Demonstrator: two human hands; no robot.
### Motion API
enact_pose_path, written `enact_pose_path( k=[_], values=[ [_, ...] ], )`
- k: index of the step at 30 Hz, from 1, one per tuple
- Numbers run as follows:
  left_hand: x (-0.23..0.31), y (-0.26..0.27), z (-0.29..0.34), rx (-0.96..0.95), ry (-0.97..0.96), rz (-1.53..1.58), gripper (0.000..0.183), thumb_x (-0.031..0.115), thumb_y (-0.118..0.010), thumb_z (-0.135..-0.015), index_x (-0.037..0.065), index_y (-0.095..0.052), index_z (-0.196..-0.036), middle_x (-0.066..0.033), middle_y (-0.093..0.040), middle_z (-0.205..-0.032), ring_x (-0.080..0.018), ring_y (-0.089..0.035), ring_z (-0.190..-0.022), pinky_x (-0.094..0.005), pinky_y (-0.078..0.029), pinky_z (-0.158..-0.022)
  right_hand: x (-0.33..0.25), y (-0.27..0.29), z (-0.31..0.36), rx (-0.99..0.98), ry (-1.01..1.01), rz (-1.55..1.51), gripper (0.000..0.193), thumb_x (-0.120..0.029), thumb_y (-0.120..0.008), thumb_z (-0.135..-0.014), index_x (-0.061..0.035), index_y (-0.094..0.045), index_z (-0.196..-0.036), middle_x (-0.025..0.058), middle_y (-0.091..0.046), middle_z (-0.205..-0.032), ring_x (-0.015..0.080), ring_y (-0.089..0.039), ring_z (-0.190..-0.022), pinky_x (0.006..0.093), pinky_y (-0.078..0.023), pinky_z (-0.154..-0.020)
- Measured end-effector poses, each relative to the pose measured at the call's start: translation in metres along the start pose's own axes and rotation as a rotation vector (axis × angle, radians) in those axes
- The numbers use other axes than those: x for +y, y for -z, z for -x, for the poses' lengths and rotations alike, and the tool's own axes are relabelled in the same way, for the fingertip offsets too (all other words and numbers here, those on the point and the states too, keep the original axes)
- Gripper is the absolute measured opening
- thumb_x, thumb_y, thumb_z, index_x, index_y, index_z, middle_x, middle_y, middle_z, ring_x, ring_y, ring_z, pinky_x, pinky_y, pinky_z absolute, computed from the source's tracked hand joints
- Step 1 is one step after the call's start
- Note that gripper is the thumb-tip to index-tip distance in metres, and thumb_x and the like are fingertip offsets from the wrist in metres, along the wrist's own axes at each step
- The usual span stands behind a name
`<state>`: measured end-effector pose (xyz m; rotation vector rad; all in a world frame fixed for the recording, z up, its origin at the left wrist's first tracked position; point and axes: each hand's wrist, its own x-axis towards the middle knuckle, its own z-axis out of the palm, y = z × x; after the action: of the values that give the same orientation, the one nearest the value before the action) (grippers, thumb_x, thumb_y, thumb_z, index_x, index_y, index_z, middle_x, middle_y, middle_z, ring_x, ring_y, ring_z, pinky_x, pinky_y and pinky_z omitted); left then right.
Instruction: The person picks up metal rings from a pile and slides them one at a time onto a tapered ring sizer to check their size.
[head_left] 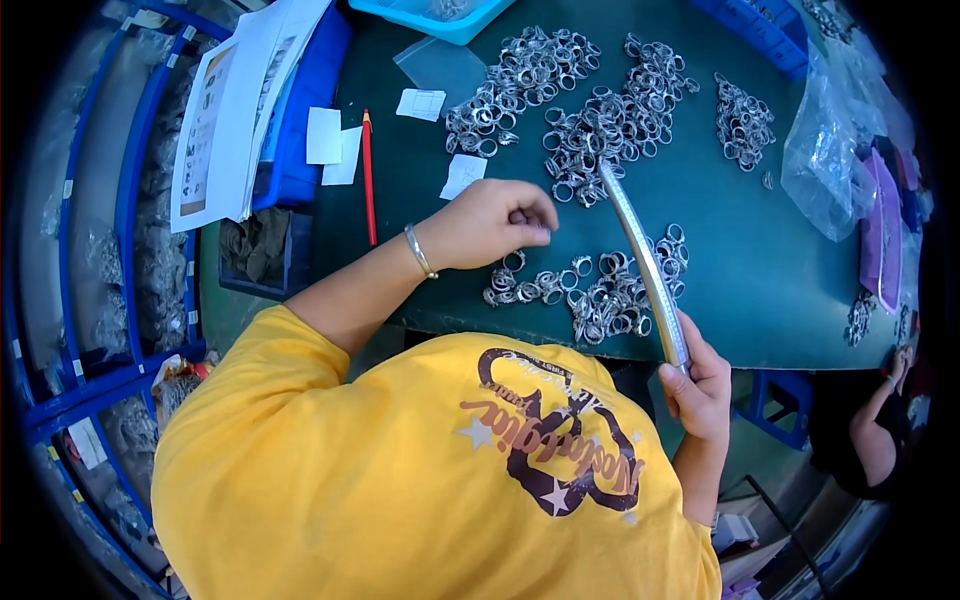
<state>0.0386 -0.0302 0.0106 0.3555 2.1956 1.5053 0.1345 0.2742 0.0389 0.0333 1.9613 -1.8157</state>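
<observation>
My right hand grips the thick end of a ring mandrel, a long tapered silver rod with scale marks. It slants up and left, its thin tip over the edge of a heap of silver rings. My left hand, a bangle at its wrist, hovers over the table with fingers curled and thumb close to the index finger; anything between them is hidden. Just below it lie loose rings, and a further pile of rings sits partly behind the mandrel near the table's front edge.
More ring heaps lie at the far middle and far right. On the left are a red pencil, paper slips, a blue bin and papers. Clear plastic bags lie right. Another person's arm shows far right.
</observation>
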Motion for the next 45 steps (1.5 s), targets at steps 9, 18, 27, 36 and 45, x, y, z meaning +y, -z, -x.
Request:
enact_pose_path(
  k=[9, 18, 27, 36, 45],
  values=[
    [0.002, -0.004, 0.002, 0.175, 0.092, 0.736, 0.028, -0.003, -0.054, -0.084, -0.001, -0.054, -0.111, -0.0090, -0.059, -0.085, -0.0147, -0.062, -0.076, -0.0237, -0.053, -0.070, 0.000, 0.000, -0.002, -0.018, 0.010, 0.100, 0.052, -0.008, -0.063, -0.077, 0.0014, -0.045, -0.126, 0.0029, -0.058, -0.085, 0.0036, -0.048, -0.066, 0.0169, -0.037, -0.059],
    [0.002, -0.007, 0.002, 0.239, -0.187, 0.509, 0.049, -0.008, -0.062, -0.075, 0.000, -0.046, -0.121, -0.0088, -0.057, -0.087, -0.0146, -0.062, -0.078, -0.0235, -0.052, -0.072, 0.000, -0.001, -0.004, -0.050, -0.066, 0.110, 0.052, -0.006, -0.062, -0.077, 0.0006, -0.045, -0.126, 0.0024, -0.058, -0.083, 0.0030, -0.046, -0.060, 0.0172, -0.037, -0.056],
    [0.003, -0.008, 0.003, 0.205, -0.137, 0.589, 0.047, -0.009, -0.063, -0.073, -0.002, -0.048, -0.117, -0.0102, -0.059, -0.087, -0.0145, -0.061, -0.077, -0.0224, -0.052, -0.071, 0.003, -0.003, -0.004, -0.040, -0.011, 0.132, 0.052, -0.006, -0.061, -0.078, -0.0007, -0.045, -0.127, 0.0012, -0.058, -0.081, 0.0024, -0.045, -0.056, 0.0166, -0.035, -0.052],
    [0.006, -0.009, 0.005, 0.199, -0.088, 0.580, 0.032, -0.005, -0.064, -0.075, -0.003, -0.057, -0.106, -0.0112, -0.060, -0.088, -0.0152, -0.063, -0.077, -0.0229, -0.053, -0.070, 0.003, -0.002, -0.004, -0.055, -0.023, 0.152, 0.052, -0.006, -0.061, -0.078, -0.0011, -0.045, -0.127, 0.0016, -0.058, -0.080, 0.0023, -0.044, -0.056, 0.0167, -0.035, -0.052],
    [0.006, -0.008, 0.005, 0.174, -0.078, 0.588, 0.024, -0.002, -0.064, -0.076, -0.003, -0.060, -0.100, -0.0115, -0.061, -0.087, -0.0152, -0.064, -0.074, -0.0223, -0.053, -0.068, 0.004, -0.002, -0.004, -0.051, -0.023, 0.175, 0.053, -0.007, -0.062, -0.077, -0.0007, -0.045, -0.126, 0.0073, -0.061, -0.094, 0.0078, -0.053, -0.078, 0.0205, -0.042, -0.071]
  ],
)
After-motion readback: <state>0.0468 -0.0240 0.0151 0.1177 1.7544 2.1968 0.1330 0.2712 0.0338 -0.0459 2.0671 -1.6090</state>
